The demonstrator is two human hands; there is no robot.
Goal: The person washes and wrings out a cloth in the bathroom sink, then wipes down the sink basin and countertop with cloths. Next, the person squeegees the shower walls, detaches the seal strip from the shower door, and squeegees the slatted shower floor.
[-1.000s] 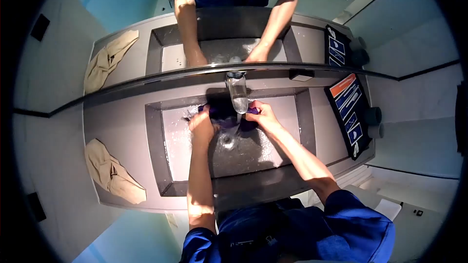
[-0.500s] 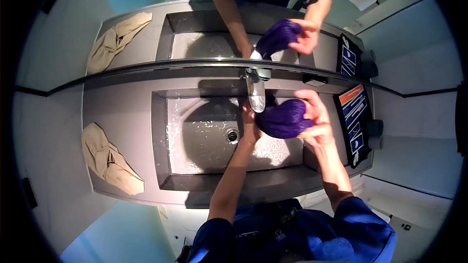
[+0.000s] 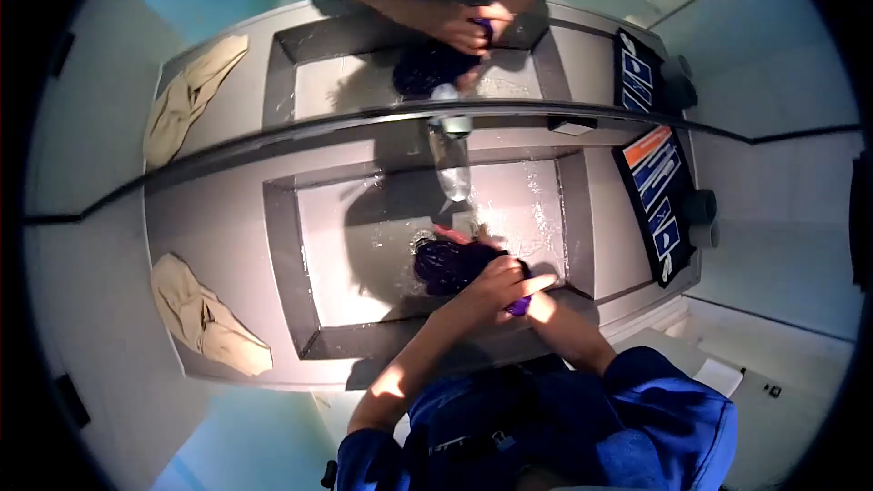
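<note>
A wet, dark purple bundle (image 3: 450, 264), soft and made of fine strands or ribbed cloth, hangs low over the sink basin (image 3: 280, 264), in front of the tap (image 3: 452, 173). My left hand (image 3: 496, 286) crosses over its near end, with fingers closed round the purple material by my right wrist. Beneath lies my right hand (image 3: 485, 236), mostly covered by the bundle. Only some of its fingers show at the far side, against the purple. A bit of brighter purple pokes out below my left fingers.
A beige cloth (image 3: 205, 318) lies on the counter at the left. On the right are a black tray (image 3: 668, 259) of printed packets and two dark cups (image 3: 700, 207). A mirror edge (image 3: 346, 125) runs behind the tap, reflecting the scene. Water drops wet the basin.
The bundle and both hands have come from under the tap toward me and leftward. My left hand has crossed over to the bundle's right end; my right hand has gone beneath it.
</note>
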